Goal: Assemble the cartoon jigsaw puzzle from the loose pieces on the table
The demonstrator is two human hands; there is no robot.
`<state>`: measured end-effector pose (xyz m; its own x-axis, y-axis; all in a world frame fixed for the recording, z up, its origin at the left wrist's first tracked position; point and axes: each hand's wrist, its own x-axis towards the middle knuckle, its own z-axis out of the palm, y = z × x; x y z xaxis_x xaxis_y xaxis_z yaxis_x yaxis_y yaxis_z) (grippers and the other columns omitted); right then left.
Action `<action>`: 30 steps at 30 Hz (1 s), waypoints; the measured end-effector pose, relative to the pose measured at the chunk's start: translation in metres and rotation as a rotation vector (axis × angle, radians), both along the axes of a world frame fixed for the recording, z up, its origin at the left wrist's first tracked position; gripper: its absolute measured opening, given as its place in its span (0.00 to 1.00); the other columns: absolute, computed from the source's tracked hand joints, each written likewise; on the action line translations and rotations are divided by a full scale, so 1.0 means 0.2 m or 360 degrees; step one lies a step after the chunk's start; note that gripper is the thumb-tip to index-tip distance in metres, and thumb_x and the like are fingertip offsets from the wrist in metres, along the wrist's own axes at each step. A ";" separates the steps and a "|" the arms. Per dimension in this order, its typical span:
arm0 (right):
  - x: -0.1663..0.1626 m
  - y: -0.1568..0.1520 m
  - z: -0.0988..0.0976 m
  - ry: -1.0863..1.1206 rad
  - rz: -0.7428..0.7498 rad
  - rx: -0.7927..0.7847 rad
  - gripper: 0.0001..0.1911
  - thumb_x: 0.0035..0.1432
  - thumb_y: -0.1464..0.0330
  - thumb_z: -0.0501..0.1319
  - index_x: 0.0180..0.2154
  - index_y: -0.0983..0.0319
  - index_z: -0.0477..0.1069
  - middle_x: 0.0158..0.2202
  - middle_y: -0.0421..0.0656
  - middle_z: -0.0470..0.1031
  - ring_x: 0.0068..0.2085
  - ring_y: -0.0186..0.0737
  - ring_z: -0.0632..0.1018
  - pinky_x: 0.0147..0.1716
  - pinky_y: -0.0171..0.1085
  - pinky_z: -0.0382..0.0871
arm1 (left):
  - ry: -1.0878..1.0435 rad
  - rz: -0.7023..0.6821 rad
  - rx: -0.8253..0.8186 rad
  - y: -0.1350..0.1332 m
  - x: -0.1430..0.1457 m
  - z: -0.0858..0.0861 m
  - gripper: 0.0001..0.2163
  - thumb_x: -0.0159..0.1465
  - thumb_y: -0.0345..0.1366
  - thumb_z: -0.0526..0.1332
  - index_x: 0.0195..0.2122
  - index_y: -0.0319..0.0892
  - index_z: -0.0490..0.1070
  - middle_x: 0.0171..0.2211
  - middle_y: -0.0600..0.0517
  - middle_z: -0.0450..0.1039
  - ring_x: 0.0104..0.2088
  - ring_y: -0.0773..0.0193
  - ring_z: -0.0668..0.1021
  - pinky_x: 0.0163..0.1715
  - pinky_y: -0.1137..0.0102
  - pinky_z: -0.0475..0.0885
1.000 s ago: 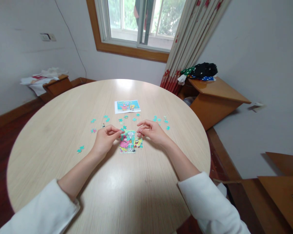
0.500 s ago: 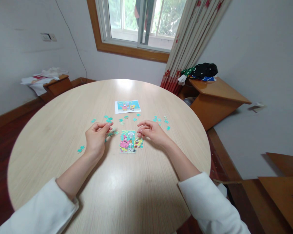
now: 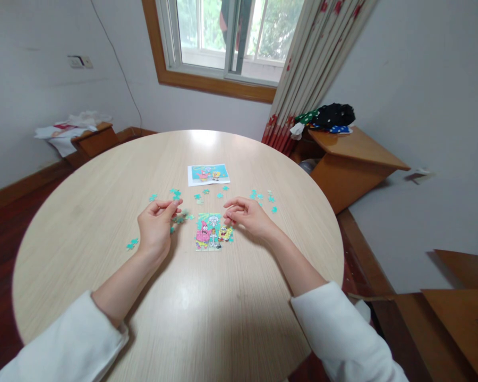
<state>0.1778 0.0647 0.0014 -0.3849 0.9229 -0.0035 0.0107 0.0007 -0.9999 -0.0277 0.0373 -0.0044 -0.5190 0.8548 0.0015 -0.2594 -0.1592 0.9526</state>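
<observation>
A partly assembled cartoon jigsaw puzzle [image 3: 211, 232] lies flat on the round wooden table [image 3: 103, 180]. My left hand [image 3: 156, 224] hovers to its left with the fingers curled and pinched over loose teal pieces [image 3: 179, 217]; what the fingertips hold is too small to make out. Curled at the puzzle's upper right corner is my right hand [image 3: 247, 215], its fingertips pressed together at the puzzle's edge. More loose teal pieces [image 3: 263, 197] lie beyond the hands.
A printed reference picture [image 3: 208, 174] lies farther back on the table. One teal piece [image 3: 131, 244] sits alone at the left. A wooden side table [image 3: 350, 154] with dark cloth stands at the right, a window and curtain behind.
My left hand drew away from the puzzle's upper left corner, moving left to the loose pieces. The right hand stayed in place.
</observation>
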 end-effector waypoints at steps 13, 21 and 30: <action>0.03 0.03 0.01 -0.0007 -0.0184 0.0073 0.09 0.45 0.68 0.64 0.32 0.62 0.69 0.25 0.39 0.74 0.26 0.33 0.75 0.27 0.34 0.68 | 0.0100 -0.0006 0.0001 0.00 0.00 -0.01 0.11 0.43 0.37 0.70 0.23 0.40 0.70 0.25 0.53 0.74 0.23 0.71 0.72 0.23 0.75 0.67; 0.25 0.18 0.02 -0.0055 -0.1139 0.0305 0.05 0.46 0.70 0.58 0.29 0.62 0.68 0.25 0.40 0.72 0.26 0.33 0.71 0.28 0.34 0.64 | 0.0106 -0.0061 0.0055 0.00 0.00 -0.01 0.07 0.45 0.34 0.69 0.22 0.41 0.72 0.25 0.53 0.75 0.23 0.73 0.70 0.23 0.77 0.66; 0.42 0.24 -0.02 -0.0098 -0.1462 0.0389 0.08 0.46 0.70 0.55 0.32 0.62 0.68 0.27 0.41 0.72 0.28 0.34 0.70 0.31 0.35 0.64 | 0.0091 -0.0025 0.0027 0.00 -0.01 -0.01 0.08 0.45 0.35 0.69 0.23 0.40 0.70 0.25 0.53 0.73 0.21 0.73 0.69 0.19 0.78 0.63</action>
